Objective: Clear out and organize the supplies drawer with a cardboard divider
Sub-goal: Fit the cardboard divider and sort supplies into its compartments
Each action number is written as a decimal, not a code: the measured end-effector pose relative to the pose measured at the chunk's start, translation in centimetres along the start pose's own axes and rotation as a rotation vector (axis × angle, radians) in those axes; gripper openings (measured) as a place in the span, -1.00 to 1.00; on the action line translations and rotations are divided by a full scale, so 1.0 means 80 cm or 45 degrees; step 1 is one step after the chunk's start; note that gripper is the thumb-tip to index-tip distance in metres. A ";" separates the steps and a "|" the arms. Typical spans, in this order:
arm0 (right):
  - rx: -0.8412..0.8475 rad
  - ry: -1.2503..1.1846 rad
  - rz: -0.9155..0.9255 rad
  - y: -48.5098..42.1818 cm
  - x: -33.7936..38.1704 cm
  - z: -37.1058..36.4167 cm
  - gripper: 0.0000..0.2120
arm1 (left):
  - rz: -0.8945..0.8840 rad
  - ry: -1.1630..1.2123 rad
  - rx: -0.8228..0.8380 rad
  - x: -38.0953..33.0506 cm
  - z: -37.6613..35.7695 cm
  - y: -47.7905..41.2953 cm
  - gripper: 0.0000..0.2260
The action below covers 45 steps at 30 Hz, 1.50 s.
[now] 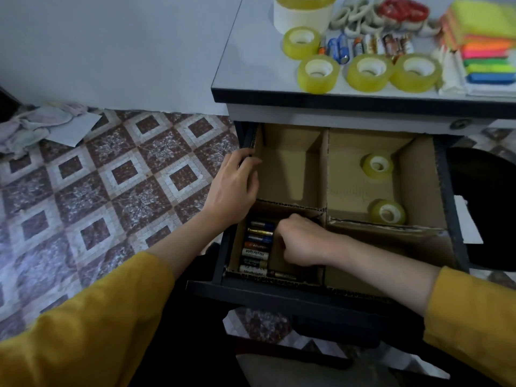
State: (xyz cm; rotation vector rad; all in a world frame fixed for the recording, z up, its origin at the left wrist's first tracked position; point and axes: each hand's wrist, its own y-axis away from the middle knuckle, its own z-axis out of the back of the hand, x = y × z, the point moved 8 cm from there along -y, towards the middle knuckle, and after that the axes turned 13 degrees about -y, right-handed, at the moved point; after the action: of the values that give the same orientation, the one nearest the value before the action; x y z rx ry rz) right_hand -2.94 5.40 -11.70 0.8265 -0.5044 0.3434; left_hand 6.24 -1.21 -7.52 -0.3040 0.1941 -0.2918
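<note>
The open drawer [458, 219] holds a cardboard divider [324, 174] that splits it into four compartments. In the near-left compartment lies a row of several batteries [257, 248]. My right hand [301, 241] reaches into that compartment with its fingers curled down beside the batteries; what they hold is hidden. My left hand [233, 185] rests on the drawer's left edge, fingers curled over the cardboard wall. Two yellow tape rolls [377, 164] [388, 212] lie in the far-right compartment. The far-left and near-right compartments hold nothing I can see.
On the desk top [251, 51] above the drawer lie several yellow tape rolls [318, 71], a wide white tape roll [301, 15], loose batteries [368, 44], scissors [402, 9] and stacked coloured sticky notes [485, 51]. Patterned tile floor [111, 177] and crumpled cloth [36, 124] at left.
</note>
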 end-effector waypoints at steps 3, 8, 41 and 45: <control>-0.056 0.014 0.083 0.020 0.008 0.018 -0.75 | -0.042 -0.068 0.051 -0.009 0.012 -0.011 -0.85; -0.257 0.024 0.125 0.060 0.005 0.064 -0.88 | -0.001 -0.182 0.227 -0.014 0.046 -0.046 -0.78; -1.305 -0.122 -0.254 0.114 -0.092 0.390 -0.77 | -0.243 -0.177 0.388 -0.169 0.092 -0.280 -0.75; -1.277 -0.140 -0.240 0.103 -0.093 0.389 -0.78 | -0.311 -0.174 0.422 -0.186 0.078 -0.283 -0.65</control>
State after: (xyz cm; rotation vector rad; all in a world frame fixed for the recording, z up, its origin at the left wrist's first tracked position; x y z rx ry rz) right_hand -22.07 -13.97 6.99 -0.0873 -0.6085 -0.1461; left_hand -11.99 -15.59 7.70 -0.0174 -0.0282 -0.5359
